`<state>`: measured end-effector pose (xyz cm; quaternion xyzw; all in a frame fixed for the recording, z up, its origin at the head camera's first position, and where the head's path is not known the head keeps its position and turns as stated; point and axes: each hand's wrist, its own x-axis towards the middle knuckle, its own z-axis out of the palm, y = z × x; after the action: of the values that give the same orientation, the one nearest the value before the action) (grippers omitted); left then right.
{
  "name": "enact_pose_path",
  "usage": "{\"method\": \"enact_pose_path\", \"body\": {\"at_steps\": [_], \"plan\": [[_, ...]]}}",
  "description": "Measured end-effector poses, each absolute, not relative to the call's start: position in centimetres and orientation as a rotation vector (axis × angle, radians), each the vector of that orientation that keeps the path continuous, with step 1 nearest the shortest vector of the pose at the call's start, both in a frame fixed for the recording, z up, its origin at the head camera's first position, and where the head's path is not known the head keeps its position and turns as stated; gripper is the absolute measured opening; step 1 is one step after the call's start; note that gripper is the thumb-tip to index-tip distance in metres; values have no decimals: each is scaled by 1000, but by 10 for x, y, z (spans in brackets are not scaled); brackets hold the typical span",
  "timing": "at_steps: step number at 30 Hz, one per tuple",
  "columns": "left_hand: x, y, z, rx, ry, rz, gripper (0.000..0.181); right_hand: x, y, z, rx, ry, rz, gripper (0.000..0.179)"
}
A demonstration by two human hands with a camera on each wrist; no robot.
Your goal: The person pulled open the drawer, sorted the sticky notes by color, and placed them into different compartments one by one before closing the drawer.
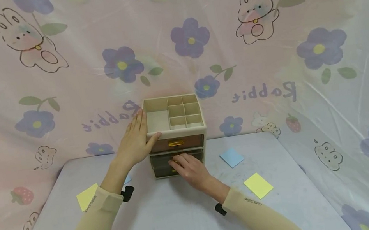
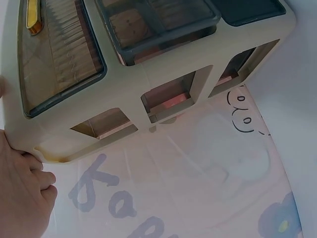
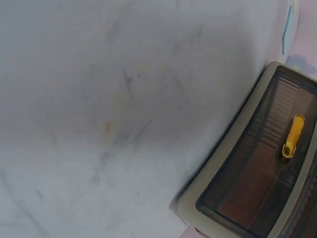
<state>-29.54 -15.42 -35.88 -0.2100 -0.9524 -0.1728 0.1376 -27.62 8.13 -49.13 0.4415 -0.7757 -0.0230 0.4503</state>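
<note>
Far on the table, the 3-drawer cabinet could tip if the right hand, fingers pinching the protruding middle drawer, outpulls the left hand, its straight fingers merely pressing.

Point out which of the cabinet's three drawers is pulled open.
The middle drawer: its front juts out from the cabinet in the left wrist view, while the top drawer and bottom drawer sit flush.

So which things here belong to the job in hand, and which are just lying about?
In use, apparently:
drawer unit, touched by the left hand
middle drawer, slightly out, with the right hand at its front

Just lying about, apparently:
left yellow note
right yellow note
right blue note
left blue note, partly hidden
</note>
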Motion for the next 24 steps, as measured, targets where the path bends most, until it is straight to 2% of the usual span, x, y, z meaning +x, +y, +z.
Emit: {"method": "enact_pose_path", "body": {"at_steps": [15,24], "plan": [[-299,-155,-360,-609,-2757,-487,96,-257,83,-491,1125,-1924,-45,24],[-302,-156,-360,-608,-2760,-477,96,-246,84,-490,1146,-1884,-12,40]]}}
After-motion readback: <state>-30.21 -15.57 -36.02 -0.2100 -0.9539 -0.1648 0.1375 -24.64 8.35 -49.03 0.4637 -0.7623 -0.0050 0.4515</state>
